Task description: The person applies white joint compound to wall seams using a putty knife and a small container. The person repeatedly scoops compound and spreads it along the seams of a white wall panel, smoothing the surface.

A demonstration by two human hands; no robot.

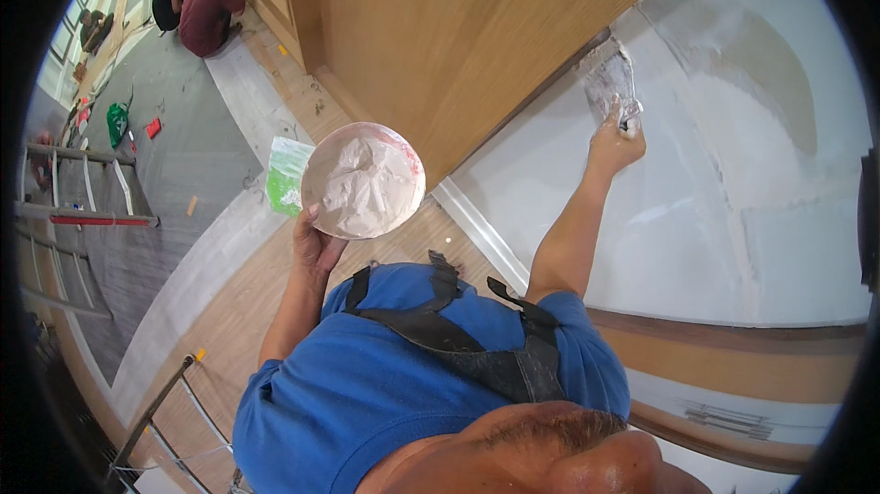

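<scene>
My left hand is closed on the near edge of a round bowl heaped with pale pinkish-white filler. A flat green spreader, smeared white, sticks out to the left from behind the bowl; what holds it there is hidden. Far to the right, my right hand grips a broad putty knife coated in filler. Its blade is at the white wall, close to the edge of a wooden panel. Smeared patches mark the wall nearby.
A white skirting board runs along the wall's foot. Ladders are at the left, another ladder frame lower left. Two people crouch by the woodwork at the far left. A green bag lies on the grey floor.
</scene>
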